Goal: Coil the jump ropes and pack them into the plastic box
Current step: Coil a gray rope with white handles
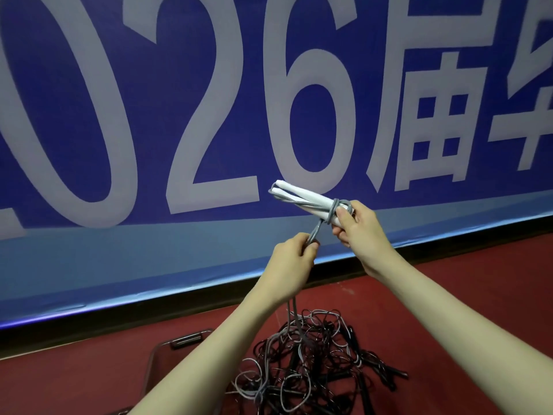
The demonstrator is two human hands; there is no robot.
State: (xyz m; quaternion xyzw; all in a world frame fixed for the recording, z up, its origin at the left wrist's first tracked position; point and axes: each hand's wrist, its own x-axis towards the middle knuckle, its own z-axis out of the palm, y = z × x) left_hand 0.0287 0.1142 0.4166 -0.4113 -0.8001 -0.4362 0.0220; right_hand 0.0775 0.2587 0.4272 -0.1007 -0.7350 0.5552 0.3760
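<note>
Two white handles (302, 196) are gripped together by the right hand (357, 224), grey cord (330, 212) wound round them. Left hand (291, 259) fingers pinch that cord above the tangled ropes (311, 363) on the floor.

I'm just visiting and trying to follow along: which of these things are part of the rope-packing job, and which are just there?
Part of the job:
- white handles, gripped by the right hand
- grey rope wound round them, pinched by the left hand
- tangled pile of ropes on the floor
- clear plastic box, partly hidden by the left arm

Just there:
- blue banner
- red floor
</note>
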